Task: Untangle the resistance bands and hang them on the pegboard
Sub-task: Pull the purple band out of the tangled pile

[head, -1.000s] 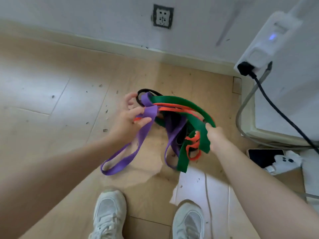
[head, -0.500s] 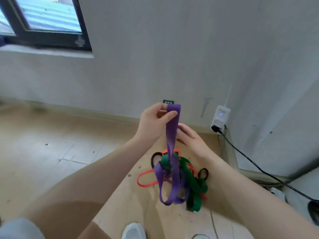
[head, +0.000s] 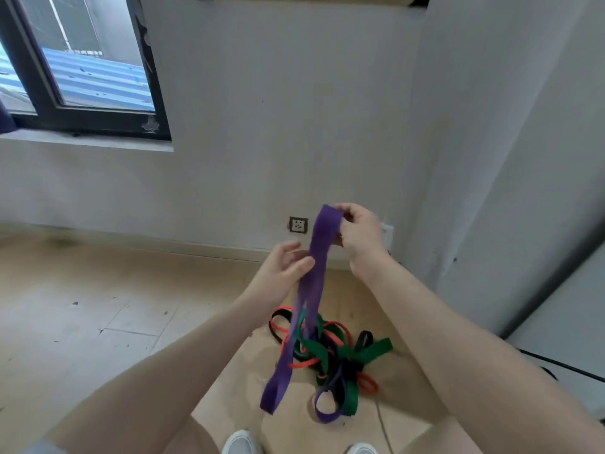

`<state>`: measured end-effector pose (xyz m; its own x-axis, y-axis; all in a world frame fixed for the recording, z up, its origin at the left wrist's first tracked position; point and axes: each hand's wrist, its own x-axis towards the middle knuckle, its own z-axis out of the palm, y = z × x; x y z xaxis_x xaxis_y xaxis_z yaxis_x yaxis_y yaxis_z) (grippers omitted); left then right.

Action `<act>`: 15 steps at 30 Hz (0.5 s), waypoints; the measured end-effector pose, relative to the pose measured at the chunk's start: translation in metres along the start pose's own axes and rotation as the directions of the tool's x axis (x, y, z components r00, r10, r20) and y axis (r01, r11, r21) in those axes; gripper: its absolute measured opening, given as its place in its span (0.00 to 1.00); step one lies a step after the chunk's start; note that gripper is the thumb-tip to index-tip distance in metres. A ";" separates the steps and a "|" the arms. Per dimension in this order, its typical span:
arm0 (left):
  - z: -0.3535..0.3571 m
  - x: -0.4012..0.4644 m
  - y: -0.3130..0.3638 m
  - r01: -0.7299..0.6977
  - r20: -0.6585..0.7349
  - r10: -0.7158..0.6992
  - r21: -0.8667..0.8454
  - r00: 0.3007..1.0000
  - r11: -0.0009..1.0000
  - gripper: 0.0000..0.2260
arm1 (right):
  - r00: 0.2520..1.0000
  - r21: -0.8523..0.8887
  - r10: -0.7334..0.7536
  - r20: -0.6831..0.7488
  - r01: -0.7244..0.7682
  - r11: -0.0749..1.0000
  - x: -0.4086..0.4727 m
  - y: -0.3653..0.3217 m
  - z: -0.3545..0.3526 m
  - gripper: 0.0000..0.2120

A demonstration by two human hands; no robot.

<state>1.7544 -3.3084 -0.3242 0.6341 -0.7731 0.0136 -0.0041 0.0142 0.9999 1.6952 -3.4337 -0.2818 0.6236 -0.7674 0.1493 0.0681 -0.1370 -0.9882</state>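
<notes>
The right hand (head: pixel 358 237) pinches the top fold of the purple band (head: pixel 314 276), which hangs lengthwise straight down below both hands into the tangle (head: pixel 330 352) on the floor. The left hand (head: pixel 281 273), lower and nearer the tangle, touches the strap with relaxed fingers. The bands are flat, matte rubbery loops: green, orange, black.

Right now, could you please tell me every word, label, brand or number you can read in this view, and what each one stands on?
None can be read: the wall socket, purple band and the other bands on the floor show no legible print.
</notes>
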 end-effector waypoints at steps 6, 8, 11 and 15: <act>-0.007 -0.021 -0.019 -0.062 -0.062 0.058 -0.049 0.996 0.997 0.18 | 0.979 -0.139 -0.119 0.167 0.142 0.980 -0.013 -0.005 0.007 0.13; -0.012 -0.022 -0.021 -0.092 -0.050 0.094 0.031 0.994 0.995 0.15 | 0.965 -0.244 -0.114 0.236 0.173 0.954 -0.015 0.004 0.006 0.09; -0.017 -0.019 -0.030 -0.094 -0.062 0.099 0.090 0.993 0.991 0.14 | 0.961 -0.236 -0.089 0.263 0.153 0.960 -0.018 0.018 0.012 0.08; -0.022 -0.008 -0.046 -0.042 -0.128 0.050 0.063 0.990 0.997 0.13 | 0.958 -0.146 -0.042 0.285 0.087 0.985 -0.012 0.034 0.023 0.08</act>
<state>1.7667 -3.2891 -0.3705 0.7272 -0.6836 0.0624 -0.0796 0.0063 0.9968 1.7079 -3.4144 -0.3176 0.8162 -0.5505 0.1754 0.0077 -0.2931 -0.9560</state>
